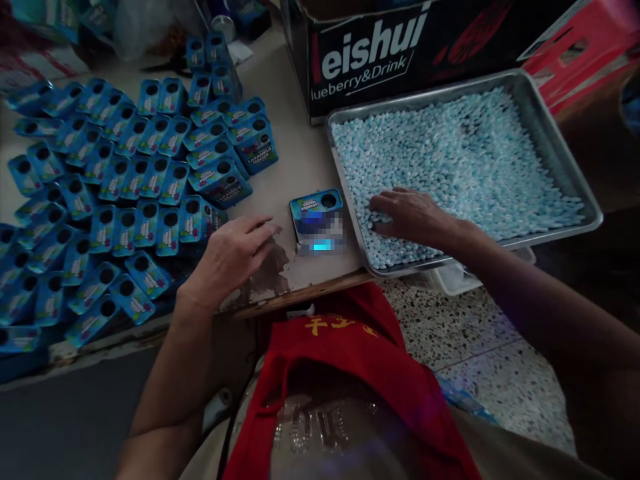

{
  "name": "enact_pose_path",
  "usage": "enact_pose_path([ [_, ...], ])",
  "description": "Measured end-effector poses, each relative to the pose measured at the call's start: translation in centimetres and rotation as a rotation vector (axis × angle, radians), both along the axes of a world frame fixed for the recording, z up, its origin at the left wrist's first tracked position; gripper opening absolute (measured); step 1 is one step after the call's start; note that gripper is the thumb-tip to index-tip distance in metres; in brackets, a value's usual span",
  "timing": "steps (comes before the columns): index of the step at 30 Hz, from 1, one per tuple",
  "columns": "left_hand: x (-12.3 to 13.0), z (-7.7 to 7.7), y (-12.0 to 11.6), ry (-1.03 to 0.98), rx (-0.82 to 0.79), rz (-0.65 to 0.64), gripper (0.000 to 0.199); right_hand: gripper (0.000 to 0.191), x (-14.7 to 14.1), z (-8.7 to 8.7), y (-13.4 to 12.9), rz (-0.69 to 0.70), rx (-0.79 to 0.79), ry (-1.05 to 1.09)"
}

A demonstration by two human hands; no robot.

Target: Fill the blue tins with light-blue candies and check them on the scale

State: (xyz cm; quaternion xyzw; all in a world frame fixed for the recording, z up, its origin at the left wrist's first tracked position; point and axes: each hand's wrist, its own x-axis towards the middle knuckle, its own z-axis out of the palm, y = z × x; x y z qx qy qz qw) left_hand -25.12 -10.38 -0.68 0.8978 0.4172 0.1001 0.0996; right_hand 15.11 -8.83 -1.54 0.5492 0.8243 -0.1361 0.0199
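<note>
My left hand hovers at the table edge with its fingers loosely stretched, holding nothing I can see. To its right, apart from the fingertips, stands a small blue candy box with a dark round opening on top; its front is blurred out. My right hand reaches into a metal tray of small pale-blue candies. Its fingers are apart and their tips touch the candies near the tray's left side. Left of my left hand, many similar blue candy boxes stand in rough rows, openings up.
A black cardboard box with white lettering stands behind the tray. Something red lies at the back right. A white plastic container sits partly under the tray. The wooden table edge runs before my red apron.
</note>
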Motion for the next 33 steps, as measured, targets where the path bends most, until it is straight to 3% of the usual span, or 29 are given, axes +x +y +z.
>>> enact_pose_path([
  [7,0.1,1.8,0.1,0.018,0.011,0.074,0.029,0.017,2.3,2.3,1.0,-0.292,-0.054,0.213],
  [14,0.2,2.2,0.2,0.023,0.03,0.092,0.031,0.014,1.5,2.3,2.1,-0.343,-0.069,0.412],
  [18,0.5,1.5,0.4,0.018,0.048,0.059,0.032,0.011,-0.4,4.2,2.6,-0.299,-0.169,0.472],
  [24,-0.4,0.7,0.2,-0.041,0.017,0.072,0.03,0.007,-5.8,7.9,3.0,-0.038,-0.036,0.609],
  [28,-1.2,0.6,-0.3,-0.073,0.022,0.086,0.029,0.009,-8.0,7.9,3.3,0.083,-0.01,0.583],
  [33,-1.5,0.5,-0.5,-0.092,0.011,0.072,0.03,0.004,-7.8,7.1,3.1,0.073,0.001,0.522],
])
